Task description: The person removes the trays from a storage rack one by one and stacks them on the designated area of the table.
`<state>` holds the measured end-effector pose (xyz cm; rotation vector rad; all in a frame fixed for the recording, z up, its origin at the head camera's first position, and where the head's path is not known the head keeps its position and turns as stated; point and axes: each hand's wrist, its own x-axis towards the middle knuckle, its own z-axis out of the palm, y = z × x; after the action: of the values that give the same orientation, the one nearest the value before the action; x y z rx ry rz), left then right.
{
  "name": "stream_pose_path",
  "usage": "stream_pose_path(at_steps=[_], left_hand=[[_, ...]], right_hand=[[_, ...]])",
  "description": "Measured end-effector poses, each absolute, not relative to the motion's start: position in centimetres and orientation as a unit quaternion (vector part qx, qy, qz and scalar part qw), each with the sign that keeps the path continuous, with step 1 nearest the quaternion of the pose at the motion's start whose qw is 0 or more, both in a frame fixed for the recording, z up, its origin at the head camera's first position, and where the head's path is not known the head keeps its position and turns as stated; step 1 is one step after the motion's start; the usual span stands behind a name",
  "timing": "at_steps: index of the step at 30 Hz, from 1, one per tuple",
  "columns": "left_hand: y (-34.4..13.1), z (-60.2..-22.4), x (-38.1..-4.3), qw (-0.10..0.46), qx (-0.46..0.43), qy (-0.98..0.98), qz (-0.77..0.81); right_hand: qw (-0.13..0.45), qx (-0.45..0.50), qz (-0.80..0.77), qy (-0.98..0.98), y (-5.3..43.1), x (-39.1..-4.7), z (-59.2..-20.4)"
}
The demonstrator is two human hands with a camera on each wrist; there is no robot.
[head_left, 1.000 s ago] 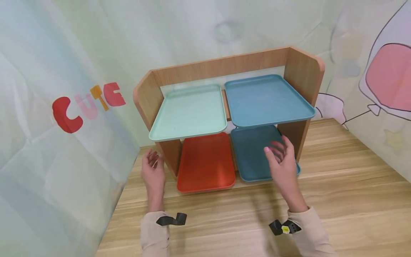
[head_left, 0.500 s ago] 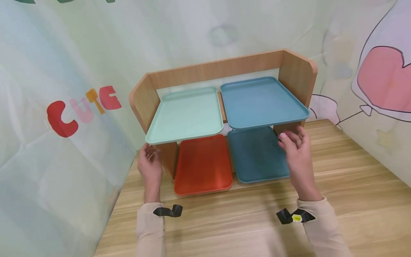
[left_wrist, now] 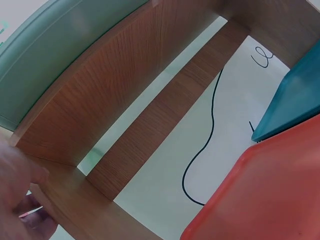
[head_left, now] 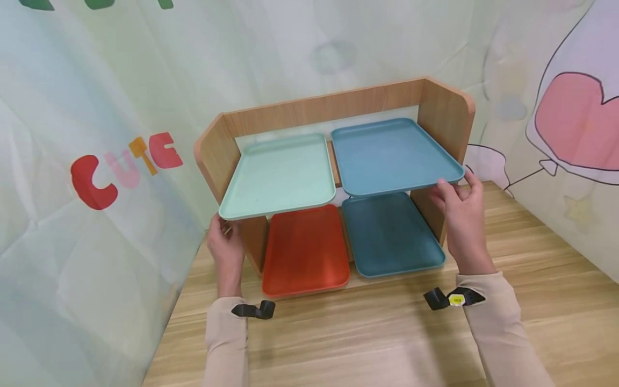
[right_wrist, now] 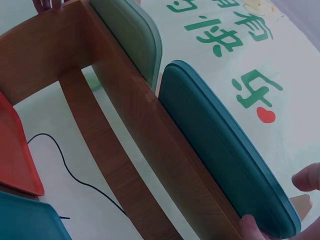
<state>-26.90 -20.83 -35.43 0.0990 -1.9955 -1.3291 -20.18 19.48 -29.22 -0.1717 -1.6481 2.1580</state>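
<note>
A wooden two-tier shelf [head_left: 329,105] holds several trays. On its upper tier lie a mint tray [head_left: 282,174] and a blue tray [head_left: 394,153]; below them are a red tray [head_left: 306,250] and a dark teal tray [head_left: 391,234]. My left hand [head_left: 226,250] grips the front edge of the left side panel [left_wrist: 75,195], just under the mint tray's corner. At the other end, my right hand [head_left: 465,226] holds the shelf's right side by the blue tray's front corner, the thumb [right_wrist: 251,229] beneath that tray. Its other fingers are partly hidden behind the panel.
The shelf stands on a wood-grain table [head_left: 348,344]. Behind and beside it hangs a printed cloth backdrop [head_left: 271,59], close to the table's left edge. The lower trays jut slightly past the shelf's front.
My right hand has moved right and up, from before the dark teal tray to the shelf's right side. My left hand has risen slightly to the left panel. The trays keep their places.
</note>
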Motion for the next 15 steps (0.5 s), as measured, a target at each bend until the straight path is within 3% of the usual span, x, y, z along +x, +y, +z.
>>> stream_pose_path(at_steps=[15], left_hand=[[-21.5, -35.5, -27.4, 0.378, 0.034, -0.794, -0.474]], right_hand=[[0.224, -0.051, 0.818, -0.527, 18.6, -21.4, -28.8]])
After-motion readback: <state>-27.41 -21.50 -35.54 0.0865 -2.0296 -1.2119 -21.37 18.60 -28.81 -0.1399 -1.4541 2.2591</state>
